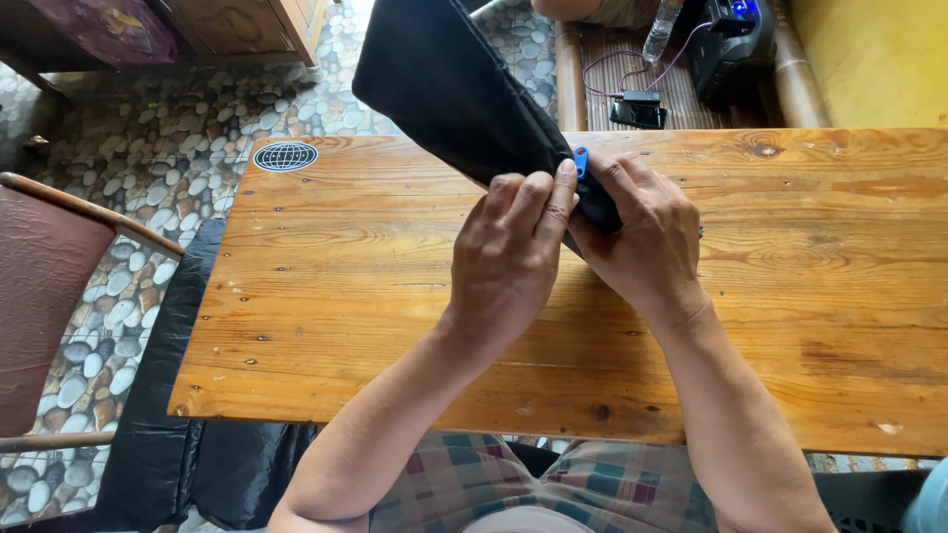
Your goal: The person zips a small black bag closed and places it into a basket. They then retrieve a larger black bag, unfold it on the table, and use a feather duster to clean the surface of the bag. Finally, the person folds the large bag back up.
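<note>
A black fabric piece (449,84) stretches from the top of the view down to the middle of a wooden table (326,296). My left hand (509,262) pinches its lower end from the left. From the right, my right hand (642,237) grips the same end. A small blue tab (581,160) pokes out between my fingertips, where the fabric narrows. Both hands touch each other over the table's centre.
A round black-and-white sticker (285,156) sits on the table's far left corner. A brown chair (44,296) stands at the left on a pebble floor. More black fabric (158,434) hangs off the table's near left. A dark device (729,39) with cables lies beyond the table.
</note>
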